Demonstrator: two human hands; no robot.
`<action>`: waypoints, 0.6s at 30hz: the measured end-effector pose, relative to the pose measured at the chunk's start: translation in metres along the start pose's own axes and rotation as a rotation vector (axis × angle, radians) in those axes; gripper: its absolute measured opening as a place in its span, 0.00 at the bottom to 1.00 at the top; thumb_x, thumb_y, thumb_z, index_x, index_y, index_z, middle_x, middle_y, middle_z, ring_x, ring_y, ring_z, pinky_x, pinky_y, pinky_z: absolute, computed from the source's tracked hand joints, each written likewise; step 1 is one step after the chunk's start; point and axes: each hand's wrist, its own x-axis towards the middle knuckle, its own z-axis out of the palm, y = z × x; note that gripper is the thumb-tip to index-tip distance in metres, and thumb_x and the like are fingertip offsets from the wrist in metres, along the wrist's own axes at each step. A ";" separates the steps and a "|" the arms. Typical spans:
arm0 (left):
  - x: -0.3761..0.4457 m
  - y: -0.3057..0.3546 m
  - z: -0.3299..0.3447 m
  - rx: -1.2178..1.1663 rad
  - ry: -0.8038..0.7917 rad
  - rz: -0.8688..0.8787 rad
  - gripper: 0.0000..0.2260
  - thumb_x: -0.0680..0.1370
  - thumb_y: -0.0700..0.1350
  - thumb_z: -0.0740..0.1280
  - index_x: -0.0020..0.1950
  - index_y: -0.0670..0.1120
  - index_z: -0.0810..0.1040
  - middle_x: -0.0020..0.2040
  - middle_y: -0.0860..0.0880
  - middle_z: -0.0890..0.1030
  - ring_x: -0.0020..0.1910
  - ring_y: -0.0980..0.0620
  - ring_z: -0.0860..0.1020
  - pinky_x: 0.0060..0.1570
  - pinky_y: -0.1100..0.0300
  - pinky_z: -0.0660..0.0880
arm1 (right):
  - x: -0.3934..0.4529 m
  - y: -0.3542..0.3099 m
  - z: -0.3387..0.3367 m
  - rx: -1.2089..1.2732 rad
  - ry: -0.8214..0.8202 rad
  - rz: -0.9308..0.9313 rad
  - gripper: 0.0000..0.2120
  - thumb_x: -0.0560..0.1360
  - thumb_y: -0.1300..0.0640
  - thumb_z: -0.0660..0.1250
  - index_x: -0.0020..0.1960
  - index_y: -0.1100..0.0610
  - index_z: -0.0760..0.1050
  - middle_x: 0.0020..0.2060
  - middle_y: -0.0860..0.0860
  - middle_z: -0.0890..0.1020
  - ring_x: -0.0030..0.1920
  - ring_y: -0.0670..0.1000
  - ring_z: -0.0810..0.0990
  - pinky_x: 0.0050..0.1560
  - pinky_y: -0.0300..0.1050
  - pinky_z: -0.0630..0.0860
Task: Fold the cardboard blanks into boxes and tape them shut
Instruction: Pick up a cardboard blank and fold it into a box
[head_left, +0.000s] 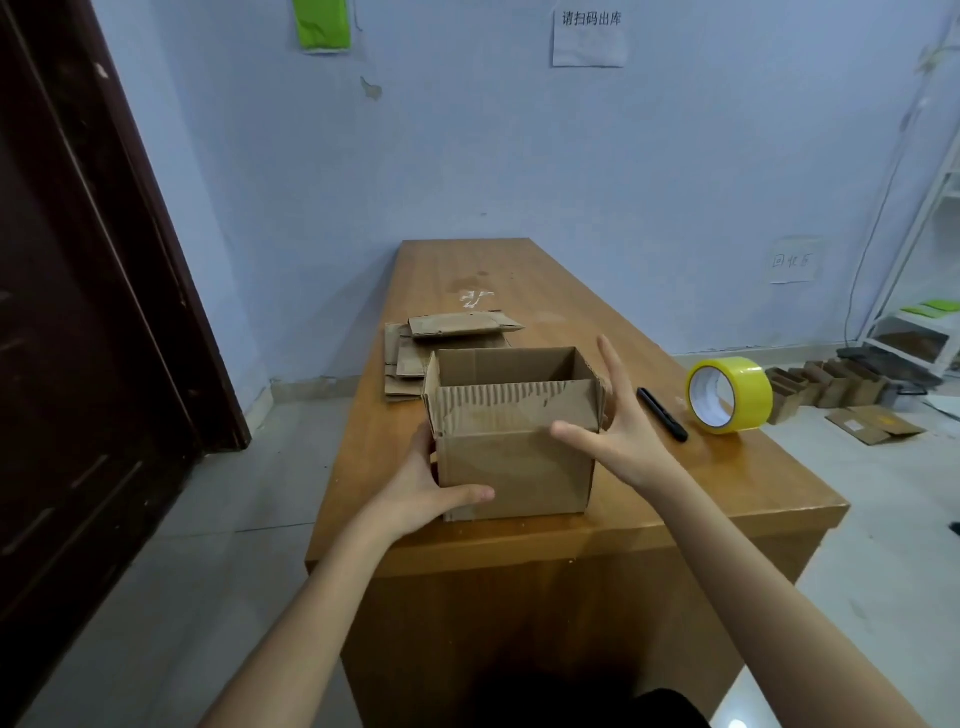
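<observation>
one open-topped box (511, 457) stands on the surface (597, 332); the left hand (426, 486) is grasping its near left corner, the right hand (618, 423) is released, fingers spread beside it. one tape roll (730, 394), one black pen (662, 414), one stack of blanks (447, 343).

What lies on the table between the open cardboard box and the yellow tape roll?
In the head view, a black pen-like tool lies between the box and the tape roll; the right hand hovers there too.

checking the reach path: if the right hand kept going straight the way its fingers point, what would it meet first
Probably nothing soon: the right hand, spread open beside the open brown cardboard box, points up and away over the wooden table. Only the far blue wall lies that way, though depth is unclear.
</observation>
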 end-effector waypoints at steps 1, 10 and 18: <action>-0.001 0.001 -0.001 0.007 -0.011 -0.006 0.50 0.59 0.57 0.77 0.74 0.51 0.54 0.71 0.50 0.66 0.68 0.51 0.67 0.65 0.56 0.66 | -0.001 -0.003 0.004 0.011 0.053 -0.036 0.55 0.59 0.33 0.74 0.77 0.41 0.46 0.57 0.16 0.61 0.60 0.24 0.65 0.56 0.23 0.68; -0.015 0.071 -0.031 -0.114 0.357 0.366 0.15 0.78 0.57 0.62 0.64 0.58 0.70 0.63 0.61 0.71 0.53 0.77 0.70 0.49 0.75 0.68 | 0.004 0.002 0.012 -0.022 0.057 -0.083 0.44 0.65 0.46 0.74 0.73 0.37 0.52 0.63 0.29 0.61 0.58 0.23 0.63 0.55 0.19 0.66; 0.018 0.084 -0.032 0.219 0.109 0.114 0.16 0.79 0.50 0.59 0.67 0.51 0.72 0.61 0.54 0.72 0.45 0.62 0.71 0.43 0.64 0.69 | 0.005 0.004 0.012 0.006 0.041 -0.094 0.47 0.60 0.35 0.74 0.72 0.33 0.51 0.68 0.35 0.62 0.66 0.33 0.65 0.63 0.31 0.67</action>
